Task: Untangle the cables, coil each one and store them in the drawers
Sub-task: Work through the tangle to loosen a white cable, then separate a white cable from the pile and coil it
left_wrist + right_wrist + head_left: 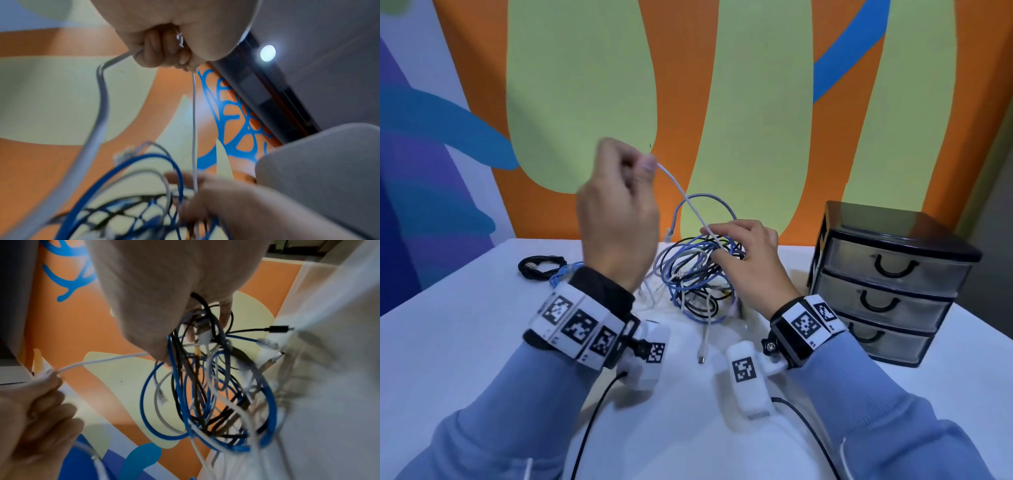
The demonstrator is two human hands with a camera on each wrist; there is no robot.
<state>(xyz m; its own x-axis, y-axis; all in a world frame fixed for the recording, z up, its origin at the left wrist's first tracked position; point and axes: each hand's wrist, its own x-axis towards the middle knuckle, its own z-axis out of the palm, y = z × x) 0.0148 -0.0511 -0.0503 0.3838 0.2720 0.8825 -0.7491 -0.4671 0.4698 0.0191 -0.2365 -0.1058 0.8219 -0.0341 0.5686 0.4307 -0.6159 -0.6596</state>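
A tangle of blue, black and white cables (697, 274) lies mid-table, also seen as the cable tangle (209, 386) in the right wrist view. My left hand (619, 212) is raised above it and pinches a thin white cable (681, 192), which runs taut down into the tangle. The left wrist view shows the fingers (164, 48) curled round that white cable (194, 121). My right hand (746, 253) sits on the tangle's right side, fingers curled into several strands and gripping them. The black three-drawer unit (887, 284) stands at the right, all drawers closed.
A coiled black cable (541, 267) lies at the table's back left, with a small blue cable (563, 274) beside it. A white connector end (702, 353) trails toward me. The painted wall rises right behind the table's far edge.
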